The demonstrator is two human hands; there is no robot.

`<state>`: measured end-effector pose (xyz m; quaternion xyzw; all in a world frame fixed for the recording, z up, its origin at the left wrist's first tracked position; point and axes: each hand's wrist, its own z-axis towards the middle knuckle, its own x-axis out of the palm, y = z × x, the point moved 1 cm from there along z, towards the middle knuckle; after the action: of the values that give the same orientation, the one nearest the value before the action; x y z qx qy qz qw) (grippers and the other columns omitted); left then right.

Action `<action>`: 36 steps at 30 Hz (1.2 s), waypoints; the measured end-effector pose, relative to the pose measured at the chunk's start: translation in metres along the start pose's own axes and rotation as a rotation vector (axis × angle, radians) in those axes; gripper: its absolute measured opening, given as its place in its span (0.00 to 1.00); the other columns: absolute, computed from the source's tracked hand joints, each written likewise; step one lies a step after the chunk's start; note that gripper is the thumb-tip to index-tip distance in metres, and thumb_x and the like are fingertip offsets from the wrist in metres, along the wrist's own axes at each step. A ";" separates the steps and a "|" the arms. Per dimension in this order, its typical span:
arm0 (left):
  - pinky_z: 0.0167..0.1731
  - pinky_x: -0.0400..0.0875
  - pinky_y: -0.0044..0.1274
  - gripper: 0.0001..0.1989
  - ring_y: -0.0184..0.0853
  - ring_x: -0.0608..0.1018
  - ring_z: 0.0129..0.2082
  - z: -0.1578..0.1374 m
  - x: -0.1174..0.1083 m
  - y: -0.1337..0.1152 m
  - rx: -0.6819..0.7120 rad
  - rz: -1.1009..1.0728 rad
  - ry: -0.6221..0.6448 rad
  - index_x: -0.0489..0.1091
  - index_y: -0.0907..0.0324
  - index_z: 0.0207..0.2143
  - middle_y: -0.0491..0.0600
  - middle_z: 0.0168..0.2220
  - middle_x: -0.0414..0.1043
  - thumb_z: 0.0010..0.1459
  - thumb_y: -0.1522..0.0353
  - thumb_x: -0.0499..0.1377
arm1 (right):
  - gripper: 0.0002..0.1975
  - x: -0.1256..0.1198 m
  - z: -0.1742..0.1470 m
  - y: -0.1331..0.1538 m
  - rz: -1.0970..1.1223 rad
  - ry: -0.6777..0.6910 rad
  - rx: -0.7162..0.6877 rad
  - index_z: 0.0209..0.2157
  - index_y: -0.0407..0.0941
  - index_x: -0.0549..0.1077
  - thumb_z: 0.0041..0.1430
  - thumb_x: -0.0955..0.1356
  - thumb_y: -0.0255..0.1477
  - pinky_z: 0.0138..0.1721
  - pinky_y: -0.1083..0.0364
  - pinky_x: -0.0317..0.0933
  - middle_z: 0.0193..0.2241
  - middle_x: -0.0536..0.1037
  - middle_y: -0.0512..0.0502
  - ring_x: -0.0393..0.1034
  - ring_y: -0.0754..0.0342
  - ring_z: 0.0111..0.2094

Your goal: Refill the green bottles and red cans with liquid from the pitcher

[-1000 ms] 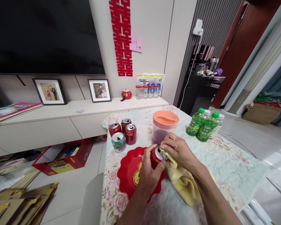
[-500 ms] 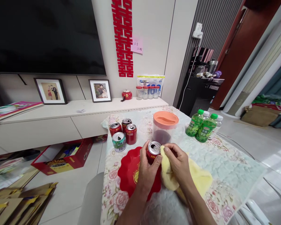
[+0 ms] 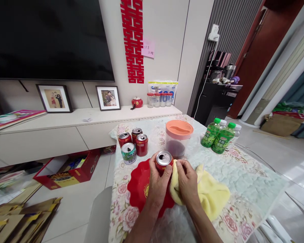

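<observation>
My left hand is wrapped round a red drink can, whose opened silver top faces up. In my right hand a yellow cloth is pinched, with its bunched edge against or close beside the can's right side. The rest of the cloth spreads over the table to the right. Beneath my left hand lies a red scalloped tray with a gold mark in its middle. Just beyond the can stands a clear container with an orange lid and something dark inside.
Several red cans and a green-and-silver can cluster at the table's left. Green-capped bottles stand on the right. A flowered cloth covers the table. A grey seat adjoins its left edge.
The can has shifted slightly left and tilted a little in my left hand. My right hand and the cloth have moved slightly left, and more of the cloth's right part shows.
</observation>
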<state>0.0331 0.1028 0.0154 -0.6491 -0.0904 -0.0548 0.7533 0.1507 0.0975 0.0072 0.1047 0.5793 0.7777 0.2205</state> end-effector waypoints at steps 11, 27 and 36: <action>0.58 0.71 0.40 0.36 0.49 0.77 0.58 0.003 0.000 0.008 0.052 0.084 0.002 0.60 0.57 0.61 0.60 0.59 0.72 0.56 0.52 0.65 | 0.16 -0.003 -0.009 -0.004 -0.089 -0.049 -0.117 0.33 0.44 0.75 0.68 0.66 0.41 0.38 0.52 0.65 0.31 0.78 0.46 0.71 0.50 0.34; 0.53 0.75 0.34 0.24 0.43 0.80 0.55 -0.008 0.006 -0.014 -0.042 0.053 0.027 0.58 0.55 0.61 0.57 0.57 0.75 0.67 0.57 0.53 | 0.04 -0.004 -0.013 0.030 -0.153 -0.085 -0.611 0.41 0.47 0.72 0.66 0.68 0.24 0.44 0.54 0.64 0.38 0.74 0.49 0.70 0.54 0.41; 0.51 0.75 0.34 0.24 0.44 0.80 0.52 -0.004 -0.003 -0.020 -0.045 0.154 -0.146 0.59 0.53 0.59 0.55 0.55 0.74 0.66 0.53 0.52 | 0.06 -0.004 -0.024 0.017 -0.190 0.042 -0.641 0.39 0.48 0.71 0.66 0.67 0.21 0.41 0.56 0.66 0.35 0.73 0.50 0.70 0.54 0.38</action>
<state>0.0262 0.0958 0.0335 -0.6732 -0.0936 0.0487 0.7319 0.1403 0.0711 0.0165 -0.0406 0.3169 0.8983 0.3016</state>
